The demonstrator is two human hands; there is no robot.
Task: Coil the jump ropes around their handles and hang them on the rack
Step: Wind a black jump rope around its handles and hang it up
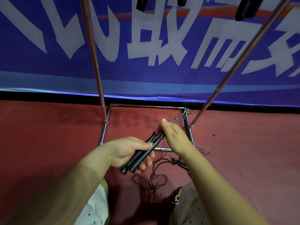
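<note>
- The pair of black handles (142,151) is slim and rod-like, laid side by side and touching; each has a ribbed section near its far end and a small flared cap at its near end.
- Their long axis runs diagonally: near ends low and left toward the person, far ends up and right toward the rack base (146,106).
- The left hand (128,153) is clenched around the lower half of both handles, thumb on top, fingers curled beneath.
- The right hand (172,135) pinches at the far tips of the handles, where the thin pale cord (183,118) leaves them; thumb raised, fingers closed on the cord or tips, which of the two I cannot tell.
- The handles are held in the air above the red floor (48,135), over the front bar of the chrome rack base.
- The pale cord lies tangled around the rack's right front corner.
- A dark rope (154,179) lies looped on the floor below the hands, with another dark handle (178,162) beside it, partly hidden by the right forearm.
- Two chrome uprights (92,46) rise before a blue banner (162,75).
</note>
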